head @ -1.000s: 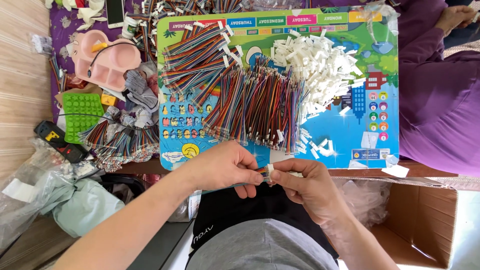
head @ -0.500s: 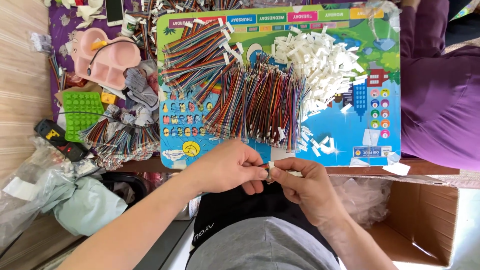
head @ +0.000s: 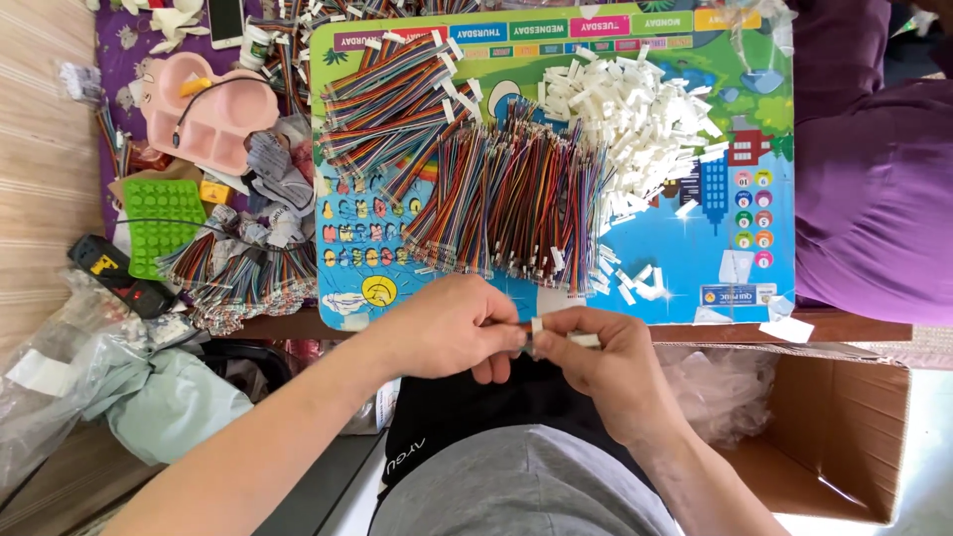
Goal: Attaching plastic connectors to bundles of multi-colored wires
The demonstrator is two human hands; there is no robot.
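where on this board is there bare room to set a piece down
Free: the blue lower-right patch of the board, between the white connector pile and its right edge. The lower-left corner is small. The wire bundles crowd the middle and top left.

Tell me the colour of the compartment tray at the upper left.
Pink, with a yellow-tipped black cable across it; the tray shows in the head view.

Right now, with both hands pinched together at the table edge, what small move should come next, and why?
Probably press the white connector further onto the wire ends: the left hand and right hand meet at it, and it looks only partly seated, though fingers hide the joint.
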